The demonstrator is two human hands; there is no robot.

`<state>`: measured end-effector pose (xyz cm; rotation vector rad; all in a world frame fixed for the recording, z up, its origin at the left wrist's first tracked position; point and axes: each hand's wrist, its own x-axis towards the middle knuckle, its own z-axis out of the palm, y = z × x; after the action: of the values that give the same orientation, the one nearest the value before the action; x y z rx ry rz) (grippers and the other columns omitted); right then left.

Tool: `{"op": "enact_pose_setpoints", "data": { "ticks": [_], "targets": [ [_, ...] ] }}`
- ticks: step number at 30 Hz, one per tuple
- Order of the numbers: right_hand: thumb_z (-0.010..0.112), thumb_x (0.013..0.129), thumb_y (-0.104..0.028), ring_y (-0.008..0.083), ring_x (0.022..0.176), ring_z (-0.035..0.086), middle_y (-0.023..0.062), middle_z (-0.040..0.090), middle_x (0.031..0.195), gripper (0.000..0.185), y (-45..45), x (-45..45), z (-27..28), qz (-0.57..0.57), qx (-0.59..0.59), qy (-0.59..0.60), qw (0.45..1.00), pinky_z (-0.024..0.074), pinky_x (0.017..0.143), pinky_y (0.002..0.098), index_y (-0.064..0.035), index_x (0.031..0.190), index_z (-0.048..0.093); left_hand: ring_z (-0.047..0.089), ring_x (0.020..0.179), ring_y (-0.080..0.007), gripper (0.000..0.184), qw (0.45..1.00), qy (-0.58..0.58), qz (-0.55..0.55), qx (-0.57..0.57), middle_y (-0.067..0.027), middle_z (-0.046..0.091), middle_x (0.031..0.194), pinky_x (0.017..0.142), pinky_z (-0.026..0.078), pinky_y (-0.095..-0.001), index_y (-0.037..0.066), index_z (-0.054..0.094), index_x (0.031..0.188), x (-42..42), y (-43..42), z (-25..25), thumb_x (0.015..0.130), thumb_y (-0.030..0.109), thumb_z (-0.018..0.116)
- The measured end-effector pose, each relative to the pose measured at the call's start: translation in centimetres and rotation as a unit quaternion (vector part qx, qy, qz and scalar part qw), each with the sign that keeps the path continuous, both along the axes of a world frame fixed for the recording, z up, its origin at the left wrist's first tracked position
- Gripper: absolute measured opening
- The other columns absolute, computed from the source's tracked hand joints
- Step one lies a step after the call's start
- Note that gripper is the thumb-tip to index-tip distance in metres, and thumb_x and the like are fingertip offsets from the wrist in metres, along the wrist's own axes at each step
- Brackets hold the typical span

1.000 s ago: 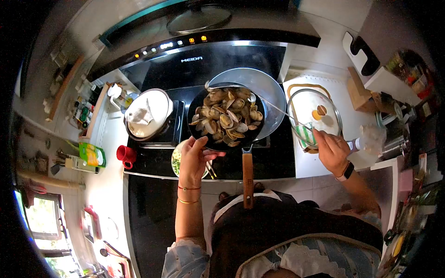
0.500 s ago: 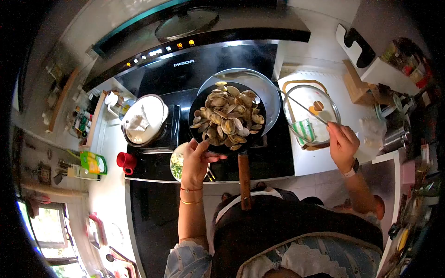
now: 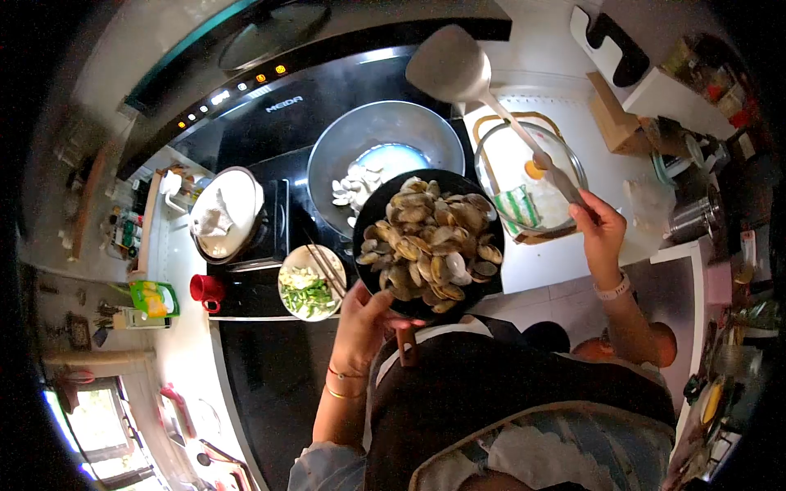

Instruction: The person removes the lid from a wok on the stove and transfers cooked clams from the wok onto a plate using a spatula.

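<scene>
My left hand [image 3: 366,321] grips the near-left rim of a black pan [image 3: 475,301], which is heaped with brown clams [image 3: 430,237]. Its short wooden handle [image 3: 406,348] points toward my body. My right hand [image 3: 599,227] is closed round the handle of a wide metal spatula [image 3: 449,64], whose blade is raised high over the back of the stove. Behind the black pan stands a large grey wok [image 3: 327,143] holding several pale pieces [image 3: 356,186] and some bright liquid. The black pan overlaps the wok's near-right edge.
A bowl of chopped greens [image 3: 307,290] with chopsticks across it is left of the black pan. A lidded white pot [image 3: 227,214] and a red mug [image 3: 207,289] stand farther left. At right, a glass lid [image 3: 483,155] lies over a tray beside a green-striped packet [image 3: 516,209].
The black pan has moved right and nearer my body, uncovering the wok and its pale pieces. The spatula has lifted away from the pans, its blade now up and to the right.
</scene>
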<state>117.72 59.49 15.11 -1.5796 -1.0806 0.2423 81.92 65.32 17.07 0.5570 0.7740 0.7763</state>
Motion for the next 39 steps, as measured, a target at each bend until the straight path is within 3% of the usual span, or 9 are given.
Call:
{"op": "enact_pose_setpoints", "data": {
  "ticks": [9, 13, 18, 24, 28, 30, 32, 36, 39],
  "targets": [
    [0.066, 0.082, -0.006, 0.0046, 0.061, 0.050, 0.0055, 0.065, 0.080, 0.032, 1.0, 2.2, -2.5, 0.037, -0.017, 0.178, 0.983, 0.0395, 0.053, 0.0185, 0.0022, 0.112, 0.060, 0.062, 0.096, -0.0361, 0.044, 0.978, -0.009, -0.137, -0.156, -0.0170, 0.051, 0.123, 0.070, 0.058, -0.0336, 0.003, 0.026, 0.131, 8.0, -6.5, -4.3, 0.092, 0.009, 0.045],
    [0.068, 0.080, -0.008, 0.0049, 0.061, 0.052, 0.0041, 0.065, 0.079, 0.034, 1.1, 2.1, -4.0, 0.053, -0.023, 0.190, 0.980, 0.0402, 0.052, 0.0181, 0.0024, 0.111, 0.060, 0.059, 0.098, -0.0387, 0.051, 0.963, -0.043, -0.083, -0.252, -0.0201, 0.045, 0.126, 0.068, 0.060, -0.0333, 0.010, 0.023, 0.132, 11.5, -7.0, -8.1, 0.087, -0.002, 0.044],
    [0.065, 0.081, -0.003, 0.0057, 0.059, 0.051, 0.0063, 0.065, 0.078, 0.032, 1.1, 1.4, -5.2, 0.077, -0.031, 0.220, 0.972, 0.0387, 0.052, 0.0179, 0.0046, 0.111, 0.060, 0.062, 0.087, -0.0409, 0.051, 0.973, -0.006, -0.029, -0.228, -0.0209, 0.048, 0.123, 0.060, 0.061, -0.0328, 0.011, 0.026, 0.131, 14.1, -7.1, -13.9, 0.085, -0.006, 0.042],
    [0.067, 0.078, -0.005, 0.0029, 0.057, 0.047, -0.0005, 0.062, 0.076, 0.031, 1.0, 1.2, -5.5, 0.056, -0.065, 0.203, 0.975, 0.0385, 0.050, 0.0166, 0.0029, 0.108, 0.062, 0.060, 0.097, -0.0393, 0.046, 0.972, 0.007, -0.028, -0.234, -0.0134, 0.047, 0.126, 0.069, 0.059, -0.0367, 0.014, 0.030, 0.130, 14.5, -6.8, -17.7, 0.089, -0.001, 0.043],
    [0.066, 0.079, -0.004, 0.0071, 0.070, 0.056, 0.0049, 0.064, 0.087, 0.031, 1.3, 1.0, -5.3, 0.073, -0.071, 0.231, 0.967, 0.0462, 0.063, 0.0185, 0.0067, 0.108, 0.060, 0.060, 0.097, -0.0375, 0.048, 0.978, 0.011, -0.012, -0.209, -0.0137, 0.048, 0.126, 0.070, 0.059, -0.0380, 0.014, 0.030, 0.131, 14.0, -6.4, -19.6, 0.088, -0.002, 0.044],
    [0.066, 0.080, -0.004, 0.0092, 0.076, 0.059, 0.0070, 0.065, 0.092, 0.032, 2.1, 0.9, -5.3, 0.088, -0.060, 0.244, 0.964, 0.0484, 0.068, 0.0196, 0.0080, 0.108, 0.060, 0.065, 0.082, -0.0347, 0.050, 0.980, -0.038, 0.026, -0.192, -0.0167, 0.051, 0.120, 0.062, 0.061, -0.0370, 0.012, 0.028, 0.130, 14.2, -6.4, -20.0, 0.086, -0.006, 0.042],
    [0.065, 0.080, -0.002, 0.0129, 0.086, 0.061, 0.0107, 0.064, 0.099, 0.032, 3.2, 0.6, -4.9, 0.145, -0.050, 0.226, 0.962, 0.0488, 0.078, 0.0223, 0.0101, 0.109, 0.058, 0.064, 0.083, -0.0321, 0.048, 0.981, -0.025, 0.004, -0.193, -0.0155, 0.049, 0.119, 0.070, 0.059, -0.0423, 0.011, 0.027, 0.130, 13.5, -6.4, -19.5, 0.087, -0.003, 0.046],
    [0.069, 0.075, -0.007, 0.0134, 0.081, 0.064, 0.0120, 0.068, 0.094, 0.034, 6.6, 0.1, -1.1, 0.146, -0.172, -0.043, 0.973, 0.0484, 0.072, 0.0243, -0.0022, 0.109, 0.063, 0.054, 0.108, -0.0259, 0.054, 0.983, -0.075, 0.014, -0.168, -0.0164, 0.041, 0.128, 0.083, 0.053, -0.0403, 0.012, 0.026, 0.132, 12.2, -7.5, -21.4, 0.087, -0.002, 0.051],
    [0.069, 0.075, -0.020, 0.0301, 0.078, 0.062, 0.0141, 0.064, 0.086, 0.028, 10.2, 0.4, 2.8, 0.152, -0.176, -0.362, 0.903, 0.0484, 0.069, 0.0380, -0.0106, 0.101, 0.067, 0.052, 0.112, -0.0253, 0.057, 0.988, 0.034, -0.117, -0.095, -0.0205, 0.037, 0.135, 0.095, 0.045, -0.0309, 0.000, 0.025, 0.136, 8.3, -8.4, -19.8, 0.089, 0.009, 0.055]
  ]
}}
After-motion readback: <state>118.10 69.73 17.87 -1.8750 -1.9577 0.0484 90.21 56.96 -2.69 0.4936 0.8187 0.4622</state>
